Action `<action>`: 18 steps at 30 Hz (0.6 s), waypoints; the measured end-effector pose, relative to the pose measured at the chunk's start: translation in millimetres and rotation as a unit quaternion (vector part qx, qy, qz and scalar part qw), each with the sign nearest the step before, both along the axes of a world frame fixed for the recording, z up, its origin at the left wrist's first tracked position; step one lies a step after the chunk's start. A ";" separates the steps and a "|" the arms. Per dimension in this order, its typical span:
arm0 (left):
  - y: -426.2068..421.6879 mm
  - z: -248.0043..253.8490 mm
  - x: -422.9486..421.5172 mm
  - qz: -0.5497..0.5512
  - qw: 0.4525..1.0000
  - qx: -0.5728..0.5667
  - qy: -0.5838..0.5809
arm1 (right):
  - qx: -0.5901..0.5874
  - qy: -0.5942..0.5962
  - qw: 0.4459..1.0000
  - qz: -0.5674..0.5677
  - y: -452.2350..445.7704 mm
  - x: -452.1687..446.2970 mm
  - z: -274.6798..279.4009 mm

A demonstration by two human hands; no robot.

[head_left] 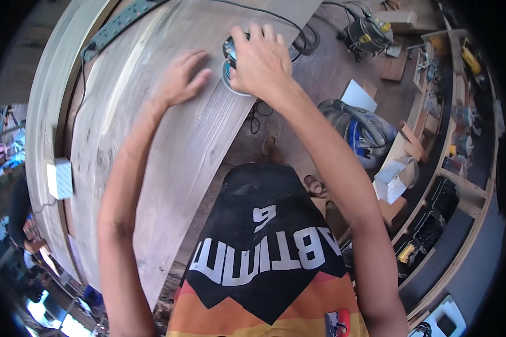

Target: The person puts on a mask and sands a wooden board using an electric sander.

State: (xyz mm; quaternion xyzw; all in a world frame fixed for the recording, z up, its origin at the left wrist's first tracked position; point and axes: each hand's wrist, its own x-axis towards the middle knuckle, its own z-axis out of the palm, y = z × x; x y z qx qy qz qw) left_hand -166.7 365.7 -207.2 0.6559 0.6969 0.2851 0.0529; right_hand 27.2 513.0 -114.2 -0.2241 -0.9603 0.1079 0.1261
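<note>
My right hand (pixel 260 63) wraps over the top of an orbital sander (pixel 228 72), which has a dark body and a teal lower part. The sander rests on a wide wooden slab (pixel 168 146), near its right edge, and my palm and fingers hide most of it. To the left, my left hand (pixel 181 78) has its fingers and thumb apart and holds nothing. It is over the slab's surface, a short way from the sander; whether it touches the wood I cannot tell. Pale streaks run along the grain below both hands.
A power strip (pixel 118 29) with a cord lies along the slab's far left. A white box (pixel 59 178) sits at left. On the floor at right stand a yellow-and-black vacuum (pixel 366 36) and a blue vacuum (pixel 357 137). Cluttered wooden shelving (pixel 465 202) lines the right side.
</note>
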 end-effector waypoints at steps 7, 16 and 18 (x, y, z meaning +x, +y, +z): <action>-259.5 -48.7 -111.0 0.383 0.919 -0.026 0.088 | -0.040 -0.043 0.998 0.027 -101.5 47.5 14.1; -383.1 -93.3 -111.6 0.561 0.815 -0.012 0.141 | -0.028 -0.040 0.995 0.085 -148.3 38.0 13.6; -381.8 -92.8 -111.8 0.570 0.812 -0.013 0.126 | 0.001 -0.029 0.998 0.064 -122.8 20.2 8.7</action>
